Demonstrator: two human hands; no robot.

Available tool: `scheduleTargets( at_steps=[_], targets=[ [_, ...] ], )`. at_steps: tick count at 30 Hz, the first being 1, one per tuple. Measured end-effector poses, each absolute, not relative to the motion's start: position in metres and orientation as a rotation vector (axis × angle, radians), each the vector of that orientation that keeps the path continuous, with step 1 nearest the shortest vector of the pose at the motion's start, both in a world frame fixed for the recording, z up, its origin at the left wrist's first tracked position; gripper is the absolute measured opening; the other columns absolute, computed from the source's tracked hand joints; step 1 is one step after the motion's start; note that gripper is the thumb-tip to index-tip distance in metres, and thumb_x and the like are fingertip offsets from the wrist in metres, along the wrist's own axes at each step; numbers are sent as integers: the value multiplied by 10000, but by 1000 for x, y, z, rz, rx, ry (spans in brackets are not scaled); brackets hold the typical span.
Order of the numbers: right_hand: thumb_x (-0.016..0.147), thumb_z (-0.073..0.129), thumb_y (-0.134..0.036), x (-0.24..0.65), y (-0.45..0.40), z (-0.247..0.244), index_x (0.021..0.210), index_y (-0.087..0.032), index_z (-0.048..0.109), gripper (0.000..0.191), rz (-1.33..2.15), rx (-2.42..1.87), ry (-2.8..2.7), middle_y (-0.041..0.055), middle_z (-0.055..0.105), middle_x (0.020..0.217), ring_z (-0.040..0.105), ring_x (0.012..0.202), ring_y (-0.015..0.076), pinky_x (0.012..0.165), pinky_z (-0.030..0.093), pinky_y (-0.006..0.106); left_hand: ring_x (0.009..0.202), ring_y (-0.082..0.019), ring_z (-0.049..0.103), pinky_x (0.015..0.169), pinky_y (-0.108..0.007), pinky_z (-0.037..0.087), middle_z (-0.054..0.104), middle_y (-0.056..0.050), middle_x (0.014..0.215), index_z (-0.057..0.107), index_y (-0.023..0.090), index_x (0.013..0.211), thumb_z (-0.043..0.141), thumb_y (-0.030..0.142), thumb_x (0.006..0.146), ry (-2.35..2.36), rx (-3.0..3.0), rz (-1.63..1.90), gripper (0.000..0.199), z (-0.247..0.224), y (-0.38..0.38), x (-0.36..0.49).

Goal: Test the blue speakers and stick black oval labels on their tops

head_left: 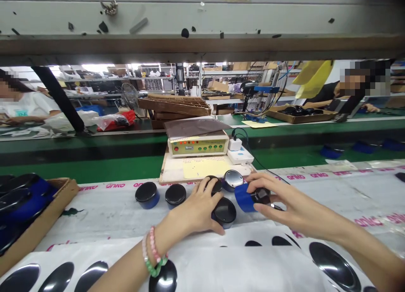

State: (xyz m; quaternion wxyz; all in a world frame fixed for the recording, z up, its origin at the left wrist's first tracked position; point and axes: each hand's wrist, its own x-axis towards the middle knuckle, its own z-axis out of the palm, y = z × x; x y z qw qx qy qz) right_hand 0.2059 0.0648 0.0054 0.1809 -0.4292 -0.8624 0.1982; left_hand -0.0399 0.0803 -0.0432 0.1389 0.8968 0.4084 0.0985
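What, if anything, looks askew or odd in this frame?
The brown sheet lies skewed over the control box, one corner jutting sideways. One round part near the right hand looks silvery among black-topped ones, perhaps from glare.

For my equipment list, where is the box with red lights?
In the head view, the box stands near the centre, beyond the left hand, under a dark sheet, left of a white adapter.
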Motion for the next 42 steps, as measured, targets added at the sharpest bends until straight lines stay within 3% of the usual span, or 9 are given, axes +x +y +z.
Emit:
scheduleTargets(
  at_steps=[4,10,14,17,26,32,37,39,42],
  targets=[
    [890,508,-395,193,65,5,1020,-303,572,172,428,-1147,-2429,46,510,1280,541,1122,229,826,515,337,1355,-383,254,1034,-561,319,343,-110,1451,483,315,1289,808,419,596,1341,2480,90,773,-15,83,-65],
    [894,505,-434,159,59,16,1112,-383,577,235,409,-1048,-2580,16,462,1380,559,1142,246,848,513,357,1115,-313,538,899,-416,453,547,-94,1261,545,253,1236,689,385,683,1632,2303,-76,586,23,88,-127],
    [875,539,-298,124,59,21,1106,-360,577,243,499,-852,-2663,2,506,1315,599,1050,186,837,499,290,1042,-277,588,858,-339,466,597,-64,1218,505,262,1277,750,381,593,1574,2280,-144,737,15,95,-136],
    [864,529,-207,101,62,16,1040,-305,599,213,528,-710,-2693,5,549,1216,586,1003,161,854,468,279,937,-239,634,795,-288,483,660,-18,1097,559,283,1208,769,362,568,1472,2301,-137,679,4,103,-130],
    [914,476,-259,35,68,-13,968,-233,612,149,384,-568,-2868,43,575,1051,581,924,181,800,484,323,1132,-232,562,914,-274,445,554,-69,1310,465,228,1319,663,347,720,1604,2325,59,641,14,109,-152],
    [929,459,-374,0,64,-15,1266,-269,503,355,95,-703,-2861,78,552,1229,553,1012,269,790,491,369,1190,-268,517,994,-379,390,531,-123,1314,469,167,1311,455,282,875,1824,2365,313,451,37,94,-168],
    [860,428,-119,65,95,-2,1228,-160,529,384,-70,-1123,-2777,149,561,1188,513,1081,306,893,415,461,1171,-244,535,1013,-371,390,565,-106,1278,530,167,1247,425,201,896,1602,2512,376,368,18,91,-121],
    [811,525,-161,104,115,-5,1223,-139,535,413,-100,-1358,-2736,196,545,1191,536,1046,361,836,422,517,1243,-242,472,1045,-367,363,485,-104,1368,487,190,1292,454,142,878,1484,2575,393,418,-2,91,-93],
    [783,615,-302,148,133,-12,1224,-163,538,469,-19,-1507,-2764,166,596,1110,613,937,320,761,472,424,1332,-295,355,1051,-422,361,302,-138,1490,341,216,1394,568,150,842,1355,2621,400,600,-35,92,-60]
  ],
)
